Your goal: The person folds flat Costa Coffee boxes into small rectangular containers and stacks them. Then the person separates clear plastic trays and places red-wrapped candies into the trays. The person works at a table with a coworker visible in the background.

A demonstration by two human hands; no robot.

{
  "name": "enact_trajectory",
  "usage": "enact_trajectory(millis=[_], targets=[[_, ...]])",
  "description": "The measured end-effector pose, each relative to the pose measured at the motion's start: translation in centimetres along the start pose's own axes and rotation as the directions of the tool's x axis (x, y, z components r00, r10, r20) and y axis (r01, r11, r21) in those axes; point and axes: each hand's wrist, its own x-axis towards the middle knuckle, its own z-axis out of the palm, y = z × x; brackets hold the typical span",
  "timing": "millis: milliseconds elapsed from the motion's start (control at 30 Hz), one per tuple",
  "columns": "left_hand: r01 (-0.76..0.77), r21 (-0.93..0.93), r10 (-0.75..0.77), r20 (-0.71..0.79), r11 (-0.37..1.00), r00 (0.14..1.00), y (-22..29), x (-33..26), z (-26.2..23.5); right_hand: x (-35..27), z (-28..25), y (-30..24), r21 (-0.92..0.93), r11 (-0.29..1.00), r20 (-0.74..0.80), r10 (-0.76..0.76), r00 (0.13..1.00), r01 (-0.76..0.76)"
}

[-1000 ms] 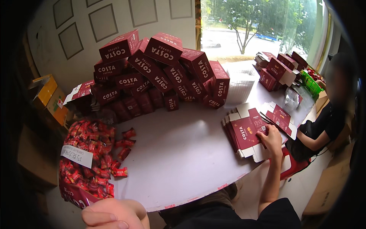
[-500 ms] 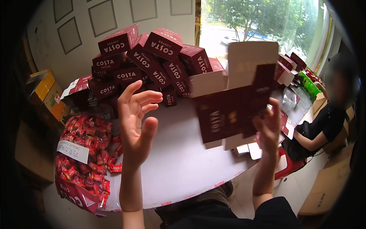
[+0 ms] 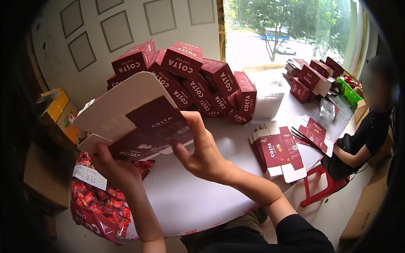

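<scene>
Head view, looking down over a white counter (image 3: 198, 198). Both hands held an unfolded dark-red carton blank (image 3: 139, 122) raised above the counter at about 10 o'clock from the frame centre. The left hand (image 3: 112, 168) gripped the blank's lower edge from beneath, its fingers closed on the card and partly hidden behind it. The right hand (image 3: 202, 152) lay against the blank's right edge with the fingers curled on the card; the thumb was spread free. The blank's pale inner face and flaps tilted up toward the camera and covered part of the pile behind.

At 12 o'clock, a heap of assembled red boxes (image 3: 190, 80) rested on the counter, its left part concealed by the blank. At 3 o'clock lay a stack of flat carton blanks (image 3: 276, 152), overhanging the counter edge. At 8 o'clock, an open bag of red-wrapped sweets (image 3: 99, 202) sat at the counter's left edge, partly cut off by the left forearm and bearing a white label. At 2 o'clock, more red boxes (image 3: 310, 78) stood near a seated person in black (image 3: 363, 135), whose hands were out of sight. A red stool (image 3: 322, 189) showed under the counter edge. Frame corners were dark and unreadable.
</scene>
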Motion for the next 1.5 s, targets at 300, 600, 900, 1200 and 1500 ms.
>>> enact_trajectory(millis=[300,600,900,1200,1500], targets=[[0.013,-0.187,0.006,0.098,0.982,0.995,0.5,-2.6,0.4,-0.3,0.2,0.2,-0.002,0.99,0.177,-0.142,0.974,0.144],[-0.345,0.375,0.213,0.35,0.86,0.912,-1.3,-1.4,2.3,0.4,-1.3,-0.4,0.172,0.941,0.307,0.229,0.924,-0.291],[-0.384,0.12,0.254,0.567,0.916,0.783,-1.3,-2.7,2.4,1.7,-3.3,0.2,0.276,0.955,0.201,0.052,0.978,-0.108],[-0.252,0.041,0.172,0.626,0.967,0.761,-1.7,-4.5,2.9,1.8,-2.7,0.3,0.322,0.943,-0.089,0.122,0.989,-0.088],[-0.154,0.025,0.119,0.511,0.988,0.851,-2.5,-4.2,3.8,2.5,-4.1,1.7,0.332,0.943,0.122,-0.055,0.991,0.011]])
